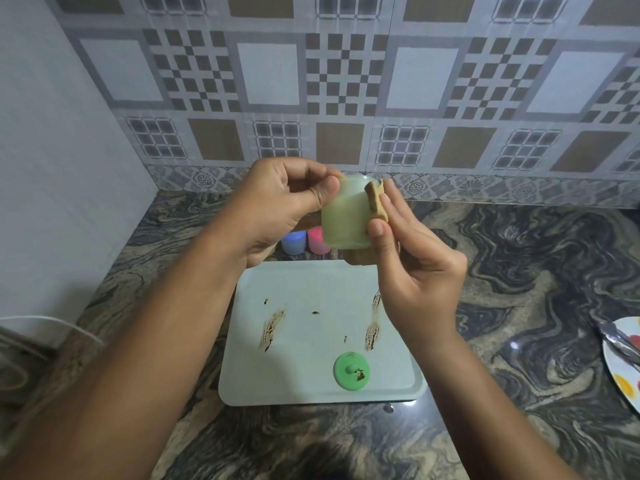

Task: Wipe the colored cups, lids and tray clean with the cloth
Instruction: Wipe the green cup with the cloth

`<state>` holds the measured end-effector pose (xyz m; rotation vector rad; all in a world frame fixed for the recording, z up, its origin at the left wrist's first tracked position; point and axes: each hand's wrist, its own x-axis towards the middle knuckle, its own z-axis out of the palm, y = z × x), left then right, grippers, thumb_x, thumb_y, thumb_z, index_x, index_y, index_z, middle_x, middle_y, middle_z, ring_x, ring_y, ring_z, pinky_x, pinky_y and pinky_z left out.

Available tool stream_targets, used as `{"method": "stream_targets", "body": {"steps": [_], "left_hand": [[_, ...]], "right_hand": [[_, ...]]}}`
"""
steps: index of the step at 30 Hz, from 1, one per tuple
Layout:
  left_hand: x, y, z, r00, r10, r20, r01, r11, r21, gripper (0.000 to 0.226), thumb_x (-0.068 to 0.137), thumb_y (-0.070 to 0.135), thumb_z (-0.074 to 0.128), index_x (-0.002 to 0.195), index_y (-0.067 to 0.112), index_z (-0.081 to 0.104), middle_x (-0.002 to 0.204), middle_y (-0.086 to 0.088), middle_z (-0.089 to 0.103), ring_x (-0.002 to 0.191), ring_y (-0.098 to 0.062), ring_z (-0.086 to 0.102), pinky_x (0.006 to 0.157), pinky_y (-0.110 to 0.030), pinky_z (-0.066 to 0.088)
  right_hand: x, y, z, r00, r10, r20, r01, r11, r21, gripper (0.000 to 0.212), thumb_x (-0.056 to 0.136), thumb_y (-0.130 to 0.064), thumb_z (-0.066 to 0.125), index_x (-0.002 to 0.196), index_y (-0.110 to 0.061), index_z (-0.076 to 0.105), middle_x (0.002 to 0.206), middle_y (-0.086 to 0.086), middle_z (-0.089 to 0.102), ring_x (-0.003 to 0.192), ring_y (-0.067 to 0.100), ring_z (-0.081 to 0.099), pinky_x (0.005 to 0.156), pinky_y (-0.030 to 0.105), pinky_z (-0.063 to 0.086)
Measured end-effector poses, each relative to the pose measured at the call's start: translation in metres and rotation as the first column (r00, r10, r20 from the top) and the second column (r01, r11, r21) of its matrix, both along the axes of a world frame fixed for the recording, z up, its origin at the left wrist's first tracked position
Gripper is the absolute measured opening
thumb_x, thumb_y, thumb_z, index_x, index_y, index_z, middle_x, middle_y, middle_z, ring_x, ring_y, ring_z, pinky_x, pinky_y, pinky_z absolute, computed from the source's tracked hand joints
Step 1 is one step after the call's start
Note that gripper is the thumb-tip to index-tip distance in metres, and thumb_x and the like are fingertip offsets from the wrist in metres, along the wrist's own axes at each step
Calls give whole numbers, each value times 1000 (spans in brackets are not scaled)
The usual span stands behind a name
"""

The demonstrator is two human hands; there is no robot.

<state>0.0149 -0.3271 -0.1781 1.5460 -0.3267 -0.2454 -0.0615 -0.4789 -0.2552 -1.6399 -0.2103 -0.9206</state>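
The left hand (277,209) clamps its fingers (325,190) on the pale green cup (343,223), raised off the counter (519,271); the right hand (415,268) pinches the brown cloth (375,202) against it; below the fingers, the stained tray (311,282) and green lid (351,370); a loose grip risks dropping the cup on them.
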Motion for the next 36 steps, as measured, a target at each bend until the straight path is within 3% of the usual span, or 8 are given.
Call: {"method": "stream_targets", "body": {"steps": [3, 8, 16, 22, 26, 29, 33, 36], "left_hand": [[0, 0, 2, 1000, -11, 12, 11, 1000, 13, 7, 88, 7, 65, 90, 10, 72, 82, -4, 73, 79, -17, 71, 68, -29, 58], [0, 0, 0, 1000, -3, -8, 3, 1000, 0, 8, 88, 6, 65, 88, 11, 72, 79, 0, 74, 80, -15, 71, 70, -30, 59], [-1, -1, 2, 1000, -2, 18, 2, 1000, 19, 10, 90, 6, 65, 89, 11, 72, 80, -3, 74, 78, -17, 72, 67, -28, 58], [0, 0, 1, 1000, -3, -8, 3, 1000, -10, 9, 88, 7, 65, 87, 12, 73, 79, -1, 73, 78, -16, 70, 68, -31, 59], [0, -2, 1, 999, -15, 28, 14, 1000, 17, 8, 89, 10, 66, 89, 12, 73, 83, -2, 73, 79, -16, 71, 67, -30, 58], [1, 0, 0, 999, -36, 38, 36, 999, 14, 19, 83, 19, 69, 98, 9, 74, 96, -5, 76, 90, -18, 72, 71, -32, 59], [2, 6, -2, 996, -89, 19, 89, 996, 12, 31, 80, 25, 68, 105, 6, 72, 108, -10, 74, 99, -24, 71, 77, -41, 60], [0, 1, -6, 999, -32, 26, 32, 999, 5, 25, 70, 34, 75, 87, 16, 74, 89, -5, 75, 85, -18, 71, 73, -37, 58]], "right_hand": [[0, 3, 0, 1000, 9, 2, -9, 1000, -7, 39, 95, -14, 70, 130, 1, 60, 139, 28, 58, 133, 14, 59, 104, 26, 50], [-1, -3, 1, 999, 52, -13, -51, 997, 62, 34, 97, -3, 64, 128, 9, 60, 139, 23, 59, 132, 19, 61, 109, 29, 49], [-2, 4, 2, 998, 55, -17, -52, 990, 130, 43, 89, -10, 75, 127, 2, 61, 138, 26, 59, 128, 14, 63, 101, 29, 55], [-1, -4, 3, 997, 65, -34, -57, 979, 197, 34, 94, -1, 67, 127, 6, 61, 134, 20, 64, 127, 24, 65, 105, 40, 54], [-3, 5, 4, 995, 92, -42, -81, 972, 221, 44, 87, -5, 74, 126, 8, 59, 137, 32, 57, 123, 6, 65, 91, 23, 58], [-4, 6, 4, 995, 93, -41, -77, 953, 293, 41, 89, -3, 69, 127, 7, 59, 134, 29, 60, 125, 13, 65, 96, 22, 55], [-4, 3, 4, 986, 142, -82, -103, 924, 367, 43, 93, -8, 68, 135, 3, 60, 132, 21, 67, 118, 33, 70, 92, 38, 61], [-4, 5, -4, 978, 184, -94, -154, 952, 264, 79, 80, -12, 85, 148, 1, 48, 131, 17, 69, 110, 45, 71, 87, 57, 61]]}}
